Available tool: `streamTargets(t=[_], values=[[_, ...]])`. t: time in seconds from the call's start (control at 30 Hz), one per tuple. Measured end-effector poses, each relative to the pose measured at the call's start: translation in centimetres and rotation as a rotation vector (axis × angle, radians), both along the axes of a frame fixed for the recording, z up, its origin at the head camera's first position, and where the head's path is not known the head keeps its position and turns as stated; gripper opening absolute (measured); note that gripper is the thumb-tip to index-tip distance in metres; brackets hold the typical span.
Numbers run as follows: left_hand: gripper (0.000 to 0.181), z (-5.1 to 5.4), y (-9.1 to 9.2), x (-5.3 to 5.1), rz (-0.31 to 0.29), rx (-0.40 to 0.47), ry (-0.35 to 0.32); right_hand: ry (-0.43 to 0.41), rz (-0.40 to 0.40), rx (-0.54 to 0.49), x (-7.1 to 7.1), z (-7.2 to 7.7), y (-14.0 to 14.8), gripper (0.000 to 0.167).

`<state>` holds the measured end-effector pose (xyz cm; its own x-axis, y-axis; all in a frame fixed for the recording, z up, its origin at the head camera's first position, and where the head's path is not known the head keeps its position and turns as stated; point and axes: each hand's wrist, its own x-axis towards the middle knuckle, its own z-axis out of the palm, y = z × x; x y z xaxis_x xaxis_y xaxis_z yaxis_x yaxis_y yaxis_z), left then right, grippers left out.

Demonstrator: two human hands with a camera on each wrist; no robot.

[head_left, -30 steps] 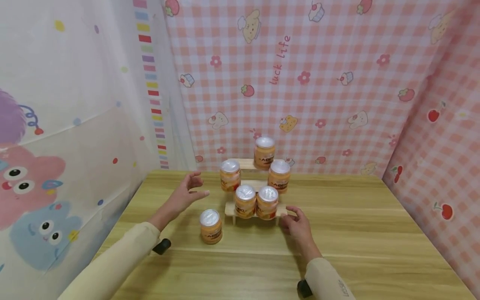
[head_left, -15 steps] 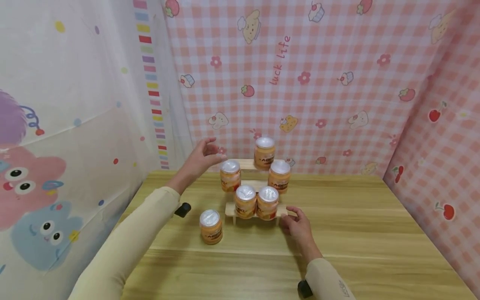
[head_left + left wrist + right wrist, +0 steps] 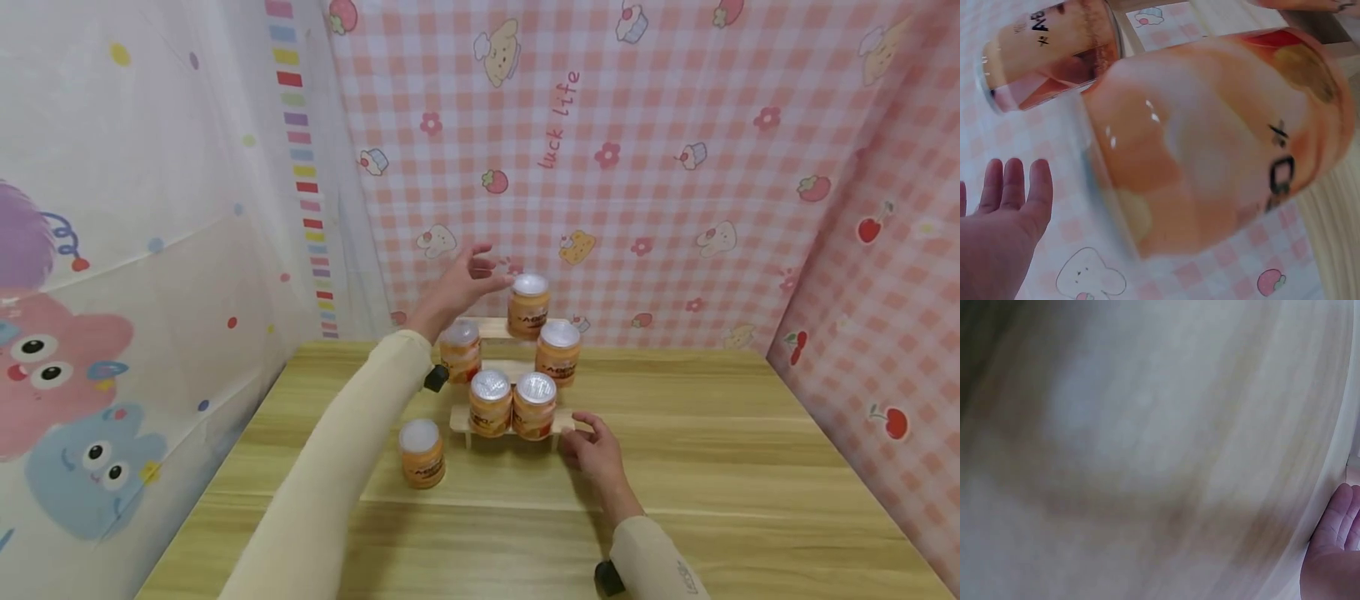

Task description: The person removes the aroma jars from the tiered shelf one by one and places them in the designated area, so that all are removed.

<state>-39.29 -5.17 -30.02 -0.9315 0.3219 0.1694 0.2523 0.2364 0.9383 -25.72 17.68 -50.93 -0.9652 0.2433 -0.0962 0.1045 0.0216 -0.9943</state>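
Note:
Orange printed cans with silver lids stand on a stepped wooden stand (image 3: 459,419). On its top step is one can (image 3: 528,310). The middle step bears a left can (image 3: 461,358) and a right can (image 3: 558,360); two more stand side by side on the lowest step. My left hand (image 3: 461,287), fingers loosely spread and holding nothing, is just left of the top can; I cannot tell if the thumb touches it. In the left wrist view, a can (image 3: 1222,137) looms close to that hand. My right hand (image 3: 596,454) grips the right end of the lowest step.
Another orange can (image 3: 422,458) stands on the wooden table (image 3: 712,483), in front of the stand and to its left. A pink checked cloth (image 3: 645,192) hangs close behind the stand. A printed white sheet (image 3: 150,350) borders the left side.
My left hand has risen and moved rightward, from beside the middle-left can, past it, to the top can. The right hand, the stand and the cans have stayed in place.

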Motion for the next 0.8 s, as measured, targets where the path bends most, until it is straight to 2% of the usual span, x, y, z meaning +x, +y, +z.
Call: streamTargets(t=[0.13,0.3,0.6,0.8], values=[[0.080,-0.3,1.5,-1.3,-0.027,-0.017,-0.035,0.008,-0.008,-0.004,0.0,-0.1,0.1,0.035],[0.076,-0.6,2.6,-2.3,-0.062,-0.053,-0.075,0.012,-0.007,-0.011,0.0,0.1,0.0,0.035],[0.074,-1.1,3.5,-2.8,-0.082,-0.120,-0.100,-0.001,-0.007,-0.004,0.1,0.2,-0.2,0.034],[0.069,-1.3,4.1,-3.1,-0.108,-0.115,-0.137,0.004,-0.013,-0.006,0.1,0.2,-0.1,0.035]])
